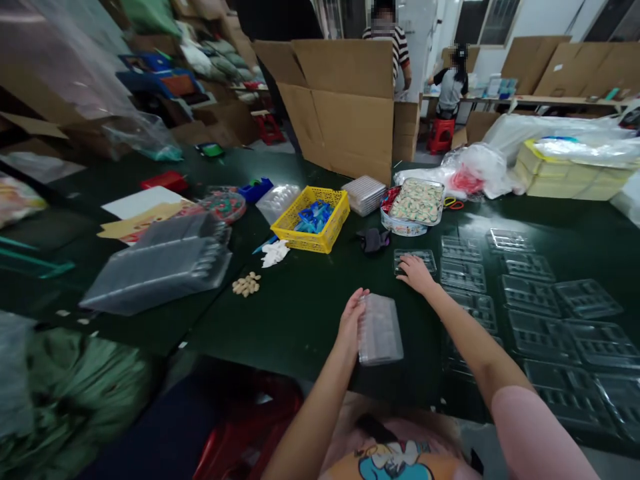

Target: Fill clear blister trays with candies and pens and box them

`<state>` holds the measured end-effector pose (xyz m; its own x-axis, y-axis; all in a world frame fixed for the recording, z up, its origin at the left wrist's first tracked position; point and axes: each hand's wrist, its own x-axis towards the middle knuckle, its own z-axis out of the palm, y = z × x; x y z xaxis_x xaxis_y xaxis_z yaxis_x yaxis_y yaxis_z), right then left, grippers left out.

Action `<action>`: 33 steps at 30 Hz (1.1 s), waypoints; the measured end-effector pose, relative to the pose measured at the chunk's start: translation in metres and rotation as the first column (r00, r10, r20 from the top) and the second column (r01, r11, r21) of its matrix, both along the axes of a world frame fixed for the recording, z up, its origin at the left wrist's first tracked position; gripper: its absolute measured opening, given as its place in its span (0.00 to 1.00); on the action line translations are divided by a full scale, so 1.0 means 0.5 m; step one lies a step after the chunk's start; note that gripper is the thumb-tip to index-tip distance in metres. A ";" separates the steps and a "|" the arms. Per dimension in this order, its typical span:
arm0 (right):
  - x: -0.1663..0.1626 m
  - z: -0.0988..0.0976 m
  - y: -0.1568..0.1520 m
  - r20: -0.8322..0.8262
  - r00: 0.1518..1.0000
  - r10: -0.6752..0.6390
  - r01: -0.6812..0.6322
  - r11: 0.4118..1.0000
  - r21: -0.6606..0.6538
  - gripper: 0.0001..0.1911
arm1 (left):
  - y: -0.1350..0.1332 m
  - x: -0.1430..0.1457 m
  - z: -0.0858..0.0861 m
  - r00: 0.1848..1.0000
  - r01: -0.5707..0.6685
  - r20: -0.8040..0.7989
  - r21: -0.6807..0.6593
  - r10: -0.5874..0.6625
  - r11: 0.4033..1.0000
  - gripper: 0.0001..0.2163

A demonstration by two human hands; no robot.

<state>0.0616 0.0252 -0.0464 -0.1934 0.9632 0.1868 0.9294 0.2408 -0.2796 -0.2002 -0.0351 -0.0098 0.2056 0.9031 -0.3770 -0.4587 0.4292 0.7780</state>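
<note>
My left hand (353, 319) grips the left edge of a stack of clear plastic trays (380, 329) just above the dark green table (300, 307) in front of me. My right hand (415, 271) reaches forward and lies flat, fingers spread, on a single clear tray (416, 257) set on the table. To its right, several more clear trays (530, 293) lie in rows.
A yellow basket (313, 219) with blue parts sits ahead, beside a tin of small pieces (417, 203), a pile of beige pieces (247, 285) and a large stack of trays (160, 263) at left. An open cardboard box (345, 107) stands behind. Two people work at the back.
</note>
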 end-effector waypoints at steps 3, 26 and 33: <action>0.031 0.013 0.015 -0.034 0.994 -0.105 0.105 0.994 0.003 0.18 | 0.006 0.009 0.004 0.999 0.030 -0.031 0.015 -0.030 0.999 0.24; -0.185 0.068 -0.229 -0.940 -0.081 -0.331 0.154 0.928 -0.339 0.22 | -0.018 0.158 0.032 0.975 0.151 -0.192 0.218 -0.109 0.964 0.15; -0.192 0.072 -0.233 -0.925 -0.073 -0.374 0.159 0.911 -0.381 0.21 | -0.026 0.157 0.036 0.981 0.146 -0.156 0.187 -0.117 0.971 0.16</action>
